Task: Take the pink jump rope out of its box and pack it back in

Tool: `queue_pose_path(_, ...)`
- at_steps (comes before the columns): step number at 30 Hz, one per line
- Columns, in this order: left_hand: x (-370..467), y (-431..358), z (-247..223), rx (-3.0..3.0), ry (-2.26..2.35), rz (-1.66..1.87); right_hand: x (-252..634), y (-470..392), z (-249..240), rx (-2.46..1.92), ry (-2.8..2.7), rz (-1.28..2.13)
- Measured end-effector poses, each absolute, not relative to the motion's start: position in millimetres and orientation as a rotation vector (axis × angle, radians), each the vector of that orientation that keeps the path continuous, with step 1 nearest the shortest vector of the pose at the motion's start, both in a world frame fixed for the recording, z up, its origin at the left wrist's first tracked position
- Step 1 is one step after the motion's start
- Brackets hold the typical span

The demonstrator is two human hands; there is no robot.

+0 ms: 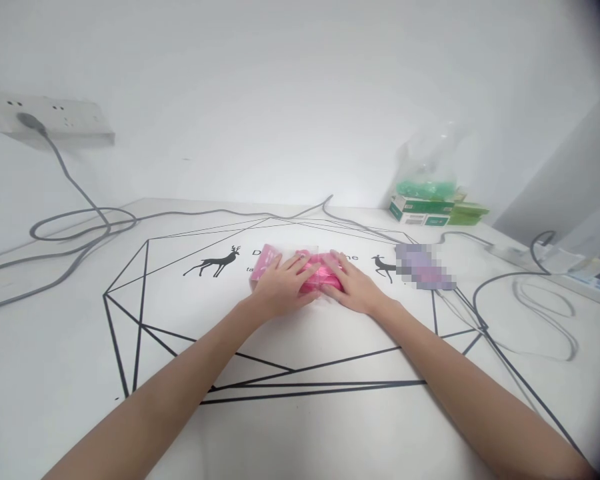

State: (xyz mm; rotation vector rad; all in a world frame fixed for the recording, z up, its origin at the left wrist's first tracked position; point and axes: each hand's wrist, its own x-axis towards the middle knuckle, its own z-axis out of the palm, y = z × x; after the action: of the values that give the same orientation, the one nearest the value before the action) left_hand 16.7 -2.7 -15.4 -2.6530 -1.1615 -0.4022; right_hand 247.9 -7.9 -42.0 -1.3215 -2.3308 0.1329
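Observation:
A clear box with pink sides lies on the white table mat, between two printed deer. Bright pink contents show at its right end, between my hands. My left hand rests over the box, its fingers spread across the top. On the right side, my right hand touches the pink contents with its fingers apart. The fingertips of both hands are close together. Whether the pink contents are inside the box or partly out of it, I cannot tell.
A blurred-out purple item lies to the right. Green-and-white boxes with a plastic bag on top stand at the back right. Grey cables run along the back and right. A wall socket is at left.

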Motion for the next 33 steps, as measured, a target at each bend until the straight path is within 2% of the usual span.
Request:
queue_pose_path(5, 17, -3, -14, -2.654, -1.159, -0.393, 259, -6, -40, -1.345, -2.363, -0.001)
queue_pose_path(18, 18, -3, -17, -2.611, -1.138, -0.413, 252, -7, -36, -1.430, -2.454, 0.035)
queue_pose_path(33, 18, -3, -18, -2.580, -1.116, -0.412, 251, -10, -30, -1.437, -2.413, 0.306)
